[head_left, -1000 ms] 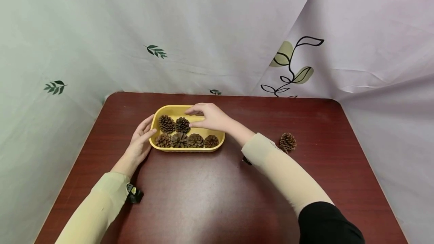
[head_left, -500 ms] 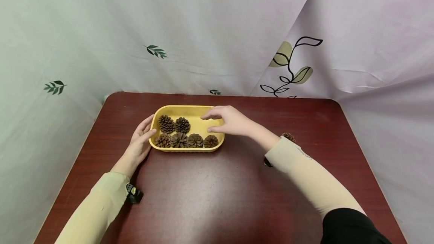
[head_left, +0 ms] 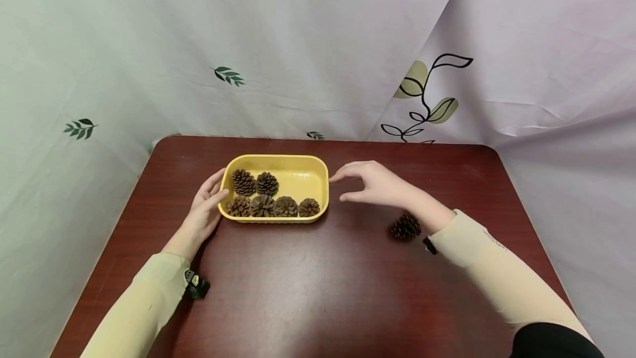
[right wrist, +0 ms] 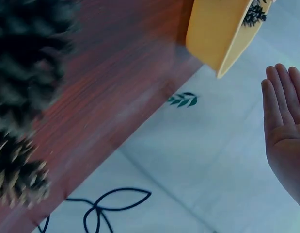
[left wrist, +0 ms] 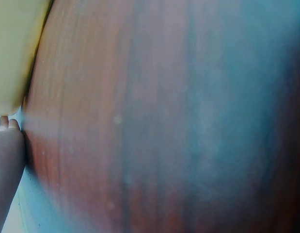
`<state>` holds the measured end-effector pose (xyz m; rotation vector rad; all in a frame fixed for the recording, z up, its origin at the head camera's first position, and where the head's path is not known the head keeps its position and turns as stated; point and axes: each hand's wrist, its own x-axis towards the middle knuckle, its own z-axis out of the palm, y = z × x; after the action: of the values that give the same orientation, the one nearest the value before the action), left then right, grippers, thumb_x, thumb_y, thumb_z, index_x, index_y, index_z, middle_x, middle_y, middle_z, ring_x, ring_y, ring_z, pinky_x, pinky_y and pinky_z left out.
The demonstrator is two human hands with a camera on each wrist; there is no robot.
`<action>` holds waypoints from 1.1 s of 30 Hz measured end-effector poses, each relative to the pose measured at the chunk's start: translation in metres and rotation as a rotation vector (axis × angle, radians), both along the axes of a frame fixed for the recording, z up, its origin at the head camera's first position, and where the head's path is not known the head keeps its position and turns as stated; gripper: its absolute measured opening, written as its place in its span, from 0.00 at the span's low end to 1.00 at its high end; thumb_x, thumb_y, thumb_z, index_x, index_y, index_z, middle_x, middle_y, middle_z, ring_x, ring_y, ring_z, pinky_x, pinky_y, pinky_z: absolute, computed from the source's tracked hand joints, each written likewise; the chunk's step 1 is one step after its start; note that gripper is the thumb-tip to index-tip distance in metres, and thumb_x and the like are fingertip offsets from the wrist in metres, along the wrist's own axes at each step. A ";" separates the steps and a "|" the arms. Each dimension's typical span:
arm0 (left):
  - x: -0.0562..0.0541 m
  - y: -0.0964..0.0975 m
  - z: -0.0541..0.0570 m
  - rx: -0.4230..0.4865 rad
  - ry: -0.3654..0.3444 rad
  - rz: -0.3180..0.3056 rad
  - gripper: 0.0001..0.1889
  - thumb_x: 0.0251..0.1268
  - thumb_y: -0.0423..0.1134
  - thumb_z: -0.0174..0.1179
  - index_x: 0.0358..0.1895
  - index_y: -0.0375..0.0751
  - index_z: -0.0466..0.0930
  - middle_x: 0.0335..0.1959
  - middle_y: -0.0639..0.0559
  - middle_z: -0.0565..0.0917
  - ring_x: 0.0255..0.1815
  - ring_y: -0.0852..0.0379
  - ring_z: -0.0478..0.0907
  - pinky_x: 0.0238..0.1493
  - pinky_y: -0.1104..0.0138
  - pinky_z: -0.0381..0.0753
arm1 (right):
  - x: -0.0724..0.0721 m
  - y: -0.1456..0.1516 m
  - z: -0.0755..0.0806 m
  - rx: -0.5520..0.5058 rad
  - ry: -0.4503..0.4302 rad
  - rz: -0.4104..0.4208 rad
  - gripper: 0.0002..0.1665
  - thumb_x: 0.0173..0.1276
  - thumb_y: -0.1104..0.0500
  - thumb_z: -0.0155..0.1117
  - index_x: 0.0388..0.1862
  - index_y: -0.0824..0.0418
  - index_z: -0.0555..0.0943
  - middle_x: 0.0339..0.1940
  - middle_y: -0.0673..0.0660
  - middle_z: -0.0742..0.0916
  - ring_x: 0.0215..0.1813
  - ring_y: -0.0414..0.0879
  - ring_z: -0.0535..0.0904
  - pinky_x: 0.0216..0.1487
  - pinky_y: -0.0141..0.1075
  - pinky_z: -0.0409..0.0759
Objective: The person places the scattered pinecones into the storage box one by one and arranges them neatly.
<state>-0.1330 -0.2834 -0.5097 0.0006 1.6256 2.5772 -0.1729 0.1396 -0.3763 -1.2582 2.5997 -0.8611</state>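
A yellow plastic tray [head_left: 298,167] holds several brown pine cones [head_left: 262,205], a row along its near side and two behind at the left. My left hand [head_left: 203,209] grips the tray's left end, thumb on the rim, fingers along the outer wall. To the right of the tray, my right hand [head_left: 372,184] hovers over the table with nothing in it, thumb and fingers apart. Below its wrist lies a pine cone [head_left: 406,227]. The right wrist view shows a large blurred pine cone [right wrist: 28,58] and a second pine cone [right wrist: 19,170] close by; my forearm hides one in the head view.
The dark red wooden table [head_left: 298,291] has its back edge against a pale cloth [head_left: 318,43] with leaf prints. A black device [head_left: 197,284] sits at my left wrist.
My right hand has moved right, out of the tray and past its right end. A pine cone near the right wrist has come into view. The left hand and tray have stayed put.
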 end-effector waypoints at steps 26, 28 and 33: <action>-0.001 0.001 0.000 -0.004 0.015 0.017 0.26 0.82 0.25 0.50 0.72 0.56 0.73 0.64 0.65 0.83 0.54 0.65 0.84 0.48 0.73 0.85 | 0.036 0.083 -0.029 0.196 -0.038 -0.047 0.27 0.60 0.64 0.82 0.59 0.59 0.88 0.57 0.53 0.91 0.61 0.52 0.87 0.62 0.51 0.84; -0.001 0.001 0.000 0.000 0.014 0.015 0.26 0.82 0.25 0.50 0.72 0.56 0.73 0.65 0.65 0.82 0.55 0.65 0.84 0.48 0.73 0.85 | 0.039 0.087 -0.032 0.212 -0.035 -0.043 0.27 0.60 0.63 0.83 0.59 0.59 0.88 0.57 0.52 0.90 0.61 0.52 0.87 0.61 0.51 0.84; -0.001 0.001 0.001 0.015 0.007 0.005 0.26 0.82 0.24 0.48 0.71 0.56 0.73 0.65 0.65 0.82 0.56 0.65 0.84 0.50 0.73 0.85 | 0.044 0.098 -0.037 0.247 -0.010 -0.024 0.28 0.57 0.63 0.84 0.58 0.58 0.88 0.55 0.52 0.91 0.60 0.52 0.87 0.61 0.51 0.84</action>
<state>-0.1340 -0.2828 -0.5083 0.0064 1.6103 2.5961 -0.1286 0.2373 -0.4138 -1.1543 2.6191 -0.5261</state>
